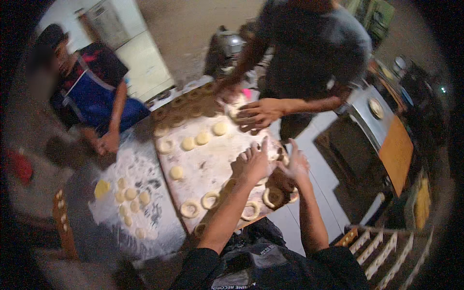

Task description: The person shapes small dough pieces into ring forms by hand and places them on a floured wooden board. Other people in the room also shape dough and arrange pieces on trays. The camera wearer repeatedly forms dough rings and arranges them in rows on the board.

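Over the right side of a floured wooden board point(208, 162), my left hand point(256, 163) reaches forward with its fingers stretched out and apart. Close beside it, my right hand point(297, 165) has its index finger raised and thumb spread. Pale dough point(280, 155) shows between the two hands; whether either touches it I cannot make out. Dough rings lie along the near edge, among them one ring point(189, 209) at the left and another ring point(251, 210) below my left forearm. Round dough pieces, such as this one point(220, 128), sit farther back.
Across the board, a co-worker's hand point(261, 114) presses on dough. Another person in a blue apron point(94, 99) stands at the left. Flattened dough rounds point(130, 194) lie on a floured grey surface point(157, 220). A slatted rack point(386, 256) stands at lower right, a metal-topped unit point(369, 108) beyond.
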A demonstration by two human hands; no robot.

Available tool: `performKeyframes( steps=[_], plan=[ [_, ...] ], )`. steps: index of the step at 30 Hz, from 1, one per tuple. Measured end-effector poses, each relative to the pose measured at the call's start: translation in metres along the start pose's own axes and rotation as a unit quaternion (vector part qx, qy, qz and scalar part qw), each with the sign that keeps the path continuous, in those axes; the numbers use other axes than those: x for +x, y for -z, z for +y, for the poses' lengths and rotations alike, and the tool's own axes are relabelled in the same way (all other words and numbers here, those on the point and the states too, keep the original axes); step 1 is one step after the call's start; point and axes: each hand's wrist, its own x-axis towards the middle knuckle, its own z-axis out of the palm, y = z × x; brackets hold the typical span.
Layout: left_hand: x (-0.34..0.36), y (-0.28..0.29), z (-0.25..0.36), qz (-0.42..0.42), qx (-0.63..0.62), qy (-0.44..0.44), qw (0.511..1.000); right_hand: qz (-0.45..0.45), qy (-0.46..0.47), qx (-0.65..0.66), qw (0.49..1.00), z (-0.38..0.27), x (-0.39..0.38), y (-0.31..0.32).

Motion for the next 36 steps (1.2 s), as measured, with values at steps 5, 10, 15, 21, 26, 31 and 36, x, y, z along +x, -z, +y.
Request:
performKeyframes(
  steps=[5, 10, 15, 21, 26, 31, 36],
  plan=[
    [-0.061, 0.033, -0.12, 0.179, -0.023, 0.159, 0.971, -0.017, 0.192, 0.226, 0.955, -0.088, -0.029, 0.001],
    [-0.112, 0.045, -0.238, 0.256, -0.03, 0.21, 0.943, -0.094, 0.325, 0.202, 0.919, -0.203, 0.001, -0.091],
    [-0.163, 0.046, -0.259, 0.257, -0.293, 0.043, 0.92, 0.22, 0.303, 0.048, 0.926, -0.252, 0.056, -0.175],
    [-0.326, 0.017, -0.359, 0.129, -0.293, 0.167, 0.933, -0.001, 0.309, 0.084, 0.947, -0.331, 0.017, -0.114],
    [-0.359, 0.004, -0.391, 0.214, -0.19, 0.13, 0.949, -0.229, 0.438, 0.175, 0.851, -0.389, -0.122, -0.189],
    [-0.377, 0.026, -0.389, 0.308, -0.31, 0.2, 0.877, -0.226, 0.49, 0.108, 0.835, -0.429, -0.205, -0.249],
    [-0.377, 0.008, -0.424, 0.287, -0.267, 0.316, 0.864, -0.223, 0.532, 0.013, 0.817, -0.429, -0.204, -0.278]
  ],
)
